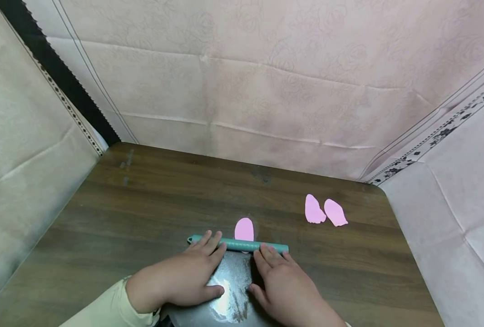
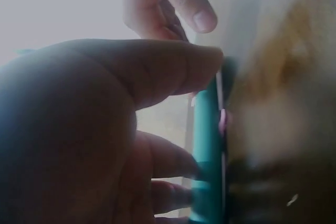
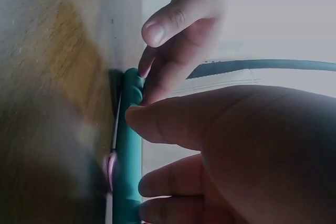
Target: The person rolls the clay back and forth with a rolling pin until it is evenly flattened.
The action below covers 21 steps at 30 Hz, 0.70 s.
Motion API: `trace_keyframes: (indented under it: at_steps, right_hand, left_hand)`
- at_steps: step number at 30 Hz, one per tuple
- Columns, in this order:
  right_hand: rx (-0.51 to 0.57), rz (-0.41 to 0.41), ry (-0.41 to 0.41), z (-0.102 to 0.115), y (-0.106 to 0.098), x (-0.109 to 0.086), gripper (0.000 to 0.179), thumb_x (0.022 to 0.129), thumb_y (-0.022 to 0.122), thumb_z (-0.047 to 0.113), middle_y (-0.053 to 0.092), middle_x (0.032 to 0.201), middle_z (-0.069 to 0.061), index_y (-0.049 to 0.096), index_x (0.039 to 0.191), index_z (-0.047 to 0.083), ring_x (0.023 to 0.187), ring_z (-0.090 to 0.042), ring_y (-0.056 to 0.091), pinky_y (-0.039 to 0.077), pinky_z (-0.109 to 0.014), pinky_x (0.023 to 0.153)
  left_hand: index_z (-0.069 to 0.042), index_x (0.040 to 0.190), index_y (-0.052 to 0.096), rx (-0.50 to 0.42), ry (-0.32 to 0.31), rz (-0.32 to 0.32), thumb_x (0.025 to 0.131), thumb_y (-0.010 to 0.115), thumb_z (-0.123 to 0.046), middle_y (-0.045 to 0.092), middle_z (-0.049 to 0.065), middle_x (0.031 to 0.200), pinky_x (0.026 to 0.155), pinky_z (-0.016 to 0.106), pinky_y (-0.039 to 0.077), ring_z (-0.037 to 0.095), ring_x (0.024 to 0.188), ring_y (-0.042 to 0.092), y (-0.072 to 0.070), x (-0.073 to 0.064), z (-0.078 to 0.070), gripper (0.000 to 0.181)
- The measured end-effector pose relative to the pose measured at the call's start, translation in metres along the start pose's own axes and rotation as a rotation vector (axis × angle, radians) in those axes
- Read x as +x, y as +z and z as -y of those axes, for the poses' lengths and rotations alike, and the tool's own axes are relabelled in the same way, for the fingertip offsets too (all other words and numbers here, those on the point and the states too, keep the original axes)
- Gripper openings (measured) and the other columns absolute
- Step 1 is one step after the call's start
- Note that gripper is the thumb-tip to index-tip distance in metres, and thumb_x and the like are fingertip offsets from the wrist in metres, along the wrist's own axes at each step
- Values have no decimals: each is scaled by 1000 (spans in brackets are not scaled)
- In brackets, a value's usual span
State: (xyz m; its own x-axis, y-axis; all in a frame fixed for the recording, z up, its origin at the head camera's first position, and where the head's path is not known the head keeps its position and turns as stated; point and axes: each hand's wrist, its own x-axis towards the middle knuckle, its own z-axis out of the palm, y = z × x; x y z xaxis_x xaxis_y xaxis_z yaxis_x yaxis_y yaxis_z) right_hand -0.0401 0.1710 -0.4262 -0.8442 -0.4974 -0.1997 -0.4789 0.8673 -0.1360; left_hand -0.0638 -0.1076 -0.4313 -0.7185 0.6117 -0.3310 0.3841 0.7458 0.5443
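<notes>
A teal rolling pin lies crosswise over a flat pink oval piece of what looks like clay. Most of the oval shows beyond the roller's far side. My left hand rests its straight, spread fingers on the left part of the rolling pin, thumb pointing inward. On the right part, the fingertips of my right hand lie on top. Both wrist views show the pin from low down, with fingers against it and a thin pink edge beneath.
Under the roller and between the hands is a shiny dark board. Two pink flat pieces lie at the back right of the wooden table. Pale patterned cloth hangs behind and at both sides.
</notes>
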Motion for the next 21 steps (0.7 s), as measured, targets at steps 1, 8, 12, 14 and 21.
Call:
trace_keyframes:
  at_steps: [1, 8, 12, 14, 21]
  right_hand:
    - [1, 2, 2, 0, 0, 0, 77, 109, 69, 54, 47, 177, -16, 54, 167, 6, 165, -33, 47, 42, -63, 130]
    - [22, -8, -3, -5, 8, 5, 90, 110, 65, 61, 29, 185, -19, 39, 175, 5, 172, -37, 31, 39, -61, 133]
    - [39, -7, -14, -11, 17, 15, 98, 110, 63, 64, 16, 188, -21, 28, 178, 2, 176, -41, 18, 33, -60, 136]
    - [40, -11, -18, -15, 20, 21, 101, 109, 62, 66, 13, 189, -21, 24, 178, 2, 176, -41, 14, 31, -61, 137]
    - [14, -40, -1, -22, 25, 37, 106, 108, 60, 69, 13, 189, -20, 20, 179, 2, 177, -41, 14, 25, -65, 139]
  left_hand:
    - [-8, 179, 30, 2, 2, -6, 108, 70, -59, 9, 18, 190, 138, 67, 22, 44, 176, 3, 1, 1, 0, 96]
    - [-11, 181, 18, 36, 9, -65, 107, 67, -64, 1, 19, 190, 139, 71, 15, 43, 176, -2, 8, 13, 9, 104]
    - [-12, 182, 15, 75, 21, -122, 108, 63, -68, 1, 19, 190, 139, 73, 10, 44, 176, -3, 13, 25, 19, 105]
    - [-13, 182, 14, 97, 20, -151, 108, 60, -70, 2, 19, 190, 139, 72, 9, 44, 176, -2, 15, 31, 23, 104]
    - [-17, 183, 16, 154, -7, -198, 110, 58, -70, 7, 15, 191, 140, 69, 8, 40, 178, 3, 14, 48, 29, 100]
